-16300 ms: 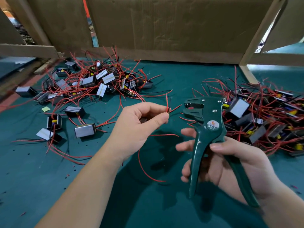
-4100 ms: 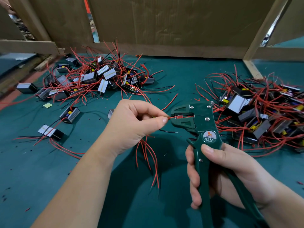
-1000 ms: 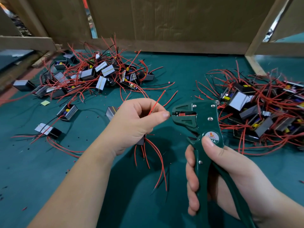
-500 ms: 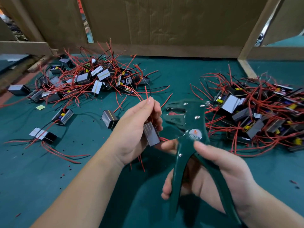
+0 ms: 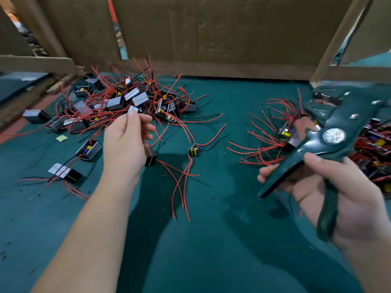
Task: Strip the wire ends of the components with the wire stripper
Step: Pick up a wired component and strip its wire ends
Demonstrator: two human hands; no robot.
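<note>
My right hand [image 5: 338, 193] grips the handles of the dark green wire stripper [image 5: 330, 134], whose jaws point up and left above the right pile of components [image 5: 275, 140]. My left hand [image 5: 127, 142] hovers over the green mat with relaxed fingers and holds nothing. A small dark component [image 5: 150, 159] with red wires sits right beside its palm. Another component [image 5: 194, 150] with a yellow part lies a little further right, its long red wires [image 5: 182, 187] trailing toward me. The left pile of components [image 5: 118, 102] lies just beyond my left hand.
Green mat [image 5: 211, 240] covers the table. Cardboard walls [image 5: 211, 39] close off the back and a wooden post [image 5: 338, 43] stands at the back right. Loose components [image 5: 88, 150] and one with white tape [image 5: 63, 172] lie left of my left arm.
My left hand has let go of the grey component and moved left toward the left pile. My right hand has swung the stripper to the right, away from the left hand.
</note>
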